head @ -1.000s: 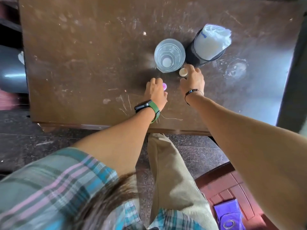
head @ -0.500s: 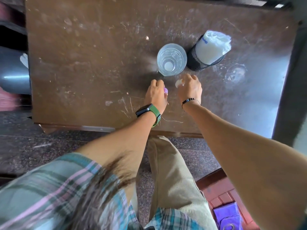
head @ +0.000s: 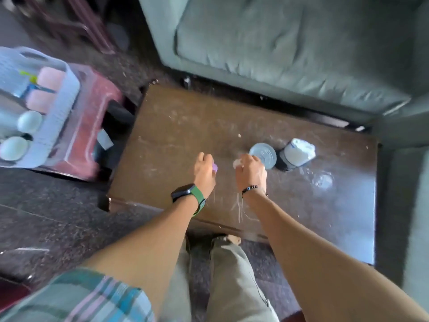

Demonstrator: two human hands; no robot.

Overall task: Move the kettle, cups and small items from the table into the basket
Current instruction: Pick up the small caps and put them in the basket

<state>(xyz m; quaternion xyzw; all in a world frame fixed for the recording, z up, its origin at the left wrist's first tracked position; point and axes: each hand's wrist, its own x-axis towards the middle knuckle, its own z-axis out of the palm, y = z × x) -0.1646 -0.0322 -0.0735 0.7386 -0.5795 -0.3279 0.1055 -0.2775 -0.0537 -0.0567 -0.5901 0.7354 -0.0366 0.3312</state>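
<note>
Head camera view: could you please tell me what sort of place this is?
Probably a home living room: a low wooden table stands against a green cushioned sofa, with a glass on the table and a basket of household items beside it.

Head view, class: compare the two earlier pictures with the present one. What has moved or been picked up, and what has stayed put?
Both hands have picked up their small items. The left hand now holds the purple piece clear of the table; the right hand has closed round the white piece it was only touching. The camera has swung left, bringing the basket into view. The glass and black cup stand where they were.
</note>
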